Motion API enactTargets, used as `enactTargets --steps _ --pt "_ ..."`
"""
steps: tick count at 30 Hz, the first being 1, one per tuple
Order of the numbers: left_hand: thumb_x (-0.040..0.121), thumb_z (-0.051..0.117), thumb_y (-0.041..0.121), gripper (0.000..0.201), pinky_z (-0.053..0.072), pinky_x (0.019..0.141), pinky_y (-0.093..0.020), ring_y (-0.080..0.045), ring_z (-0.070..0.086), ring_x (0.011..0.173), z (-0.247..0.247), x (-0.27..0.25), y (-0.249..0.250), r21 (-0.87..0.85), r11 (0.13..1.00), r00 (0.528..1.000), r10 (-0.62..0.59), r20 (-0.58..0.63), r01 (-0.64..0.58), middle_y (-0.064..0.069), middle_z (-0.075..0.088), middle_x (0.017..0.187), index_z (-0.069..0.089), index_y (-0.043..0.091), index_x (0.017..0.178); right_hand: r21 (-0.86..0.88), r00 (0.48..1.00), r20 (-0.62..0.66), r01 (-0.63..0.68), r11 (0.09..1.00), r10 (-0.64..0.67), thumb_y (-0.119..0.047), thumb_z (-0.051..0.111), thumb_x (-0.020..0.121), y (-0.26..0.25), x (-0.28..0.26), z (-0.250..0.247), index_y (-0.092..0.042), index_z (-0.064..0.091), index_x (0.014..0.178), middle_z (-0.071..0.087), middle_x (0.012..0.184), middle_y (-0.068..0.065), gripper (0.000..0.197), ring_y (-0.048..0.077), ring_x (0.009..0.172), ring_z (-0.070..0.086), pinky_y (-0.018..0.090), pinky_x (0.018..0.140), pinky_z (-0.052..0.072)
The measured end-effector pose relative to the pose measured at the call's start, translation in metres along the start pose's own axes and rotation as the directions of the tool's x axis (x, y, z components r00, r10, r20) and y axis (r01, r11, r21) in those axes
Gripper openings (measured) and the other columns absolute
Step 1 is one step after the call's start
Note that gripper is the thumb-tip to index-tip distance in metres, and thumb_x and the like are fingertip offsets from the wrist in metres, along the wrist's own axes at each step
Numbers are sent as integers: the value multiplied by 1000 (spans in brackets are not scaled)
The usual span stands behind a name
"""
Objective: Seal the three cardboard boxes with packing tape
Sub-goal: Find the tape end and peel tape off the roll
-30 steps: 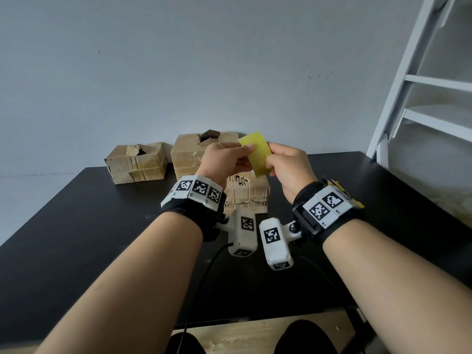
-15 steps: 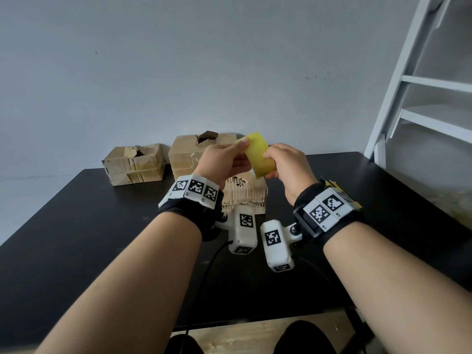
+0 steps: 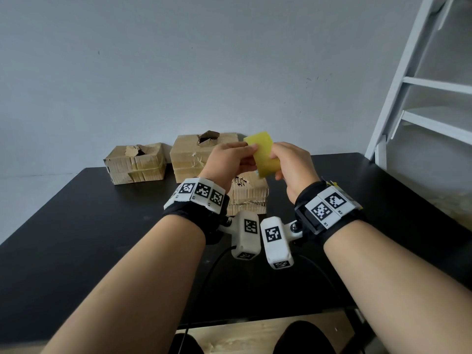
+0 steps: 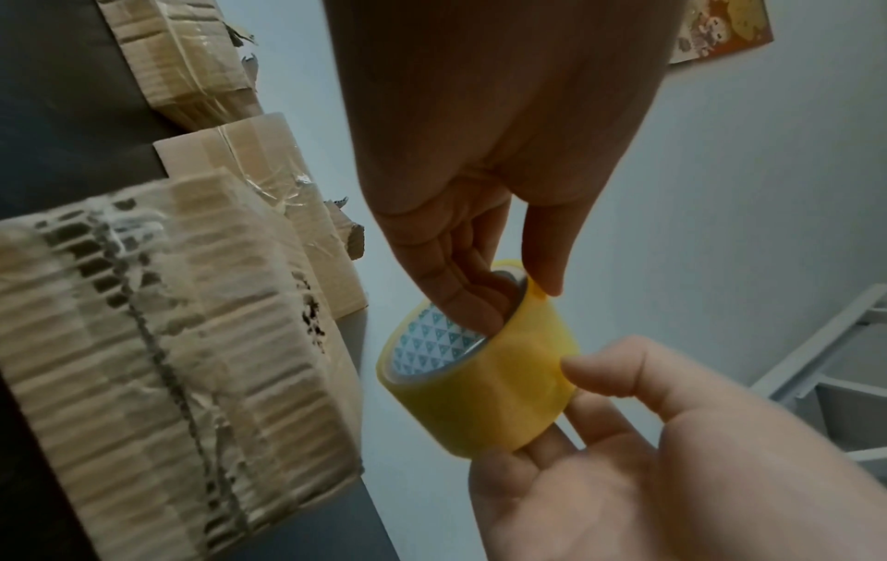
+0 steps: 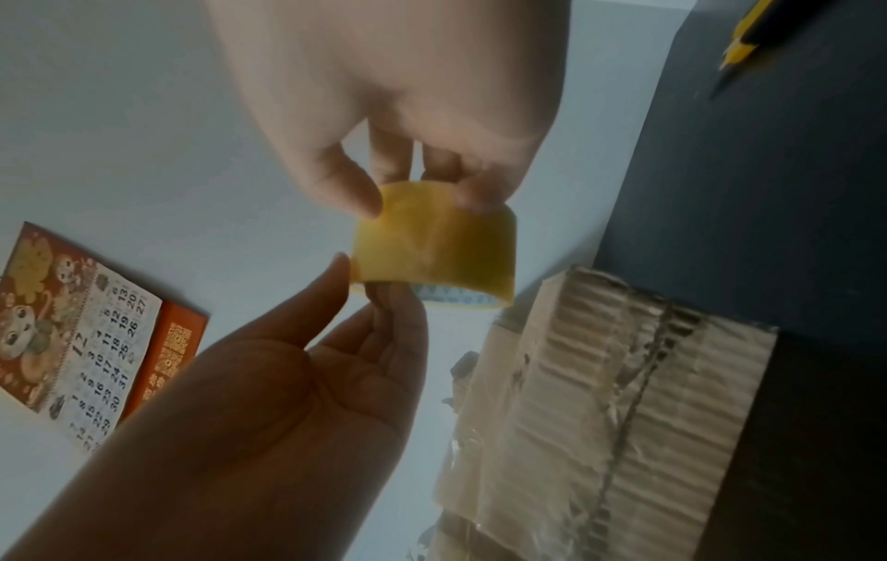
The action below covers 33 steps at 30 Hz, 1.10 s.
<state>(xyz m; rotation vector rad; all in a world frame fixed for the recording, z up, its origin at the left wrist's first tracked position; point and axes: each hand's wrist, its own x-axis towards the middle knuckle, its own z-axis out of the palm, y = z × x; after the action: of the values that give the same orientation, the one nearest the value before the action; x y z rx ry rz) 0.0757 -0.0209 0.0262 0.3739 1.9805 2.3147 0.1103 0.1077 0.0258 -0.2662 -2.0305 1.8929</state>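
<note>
Both hands gripping tape roll above boxes — left fingers in core, right thumb hunting tape end

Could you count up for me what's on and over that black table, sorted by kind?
Cardboard boxes: 3, left, back middle, nearest
Rolls of yellow packing tape: 1, held over the boxes by the left hand and right hand
Yellow-and-black utility knives: 1
Total: 5
</note>
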Motion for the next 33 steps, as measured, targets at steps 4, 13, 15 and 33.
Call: enactTargets --steps 4,13,15,33 --pt "92 60 8 25 57 70 -28 -21 64 73 -2 2 1 -28 999 999 -18 -51 16 -13 66 85 61 -6 112 31 998 54 38 999 -40 1 51 80 4 -2 0 8 65 90 46 81 10 19 22 67 37 21 48 34" --pt "93 59 8 9 58 66 -27 -18 67 67 -7 5 3 -77 996 995 -56 -85 50 -7 69 75 65 1 93 47 990 130 52 998 -57 5 51 80 8 0 2 -13 74 109 70 99 5 41 17 73 53 24 57 43" --pt "94 58 9 14 55 55 -22 -13 65 55 -8 5 5 -119 991 992 -77 -102 65 -3 67 62 63 4 82 57 992 122 9 998 -16 -7 57 87 7 1 3 -13 72 97 65 100 4 19 19 68 55 30 63 46" --pt "92 60 7 14 57 72 -28 -26 61 79 1 -2 4 39 999 999 -8 45 6 -17 63 90 66 -1 101 51 997 67 30 998 -33 -2 51 80 1 4 0 -2 67 86 56 82 7 17 23 71 45 30 57 38"
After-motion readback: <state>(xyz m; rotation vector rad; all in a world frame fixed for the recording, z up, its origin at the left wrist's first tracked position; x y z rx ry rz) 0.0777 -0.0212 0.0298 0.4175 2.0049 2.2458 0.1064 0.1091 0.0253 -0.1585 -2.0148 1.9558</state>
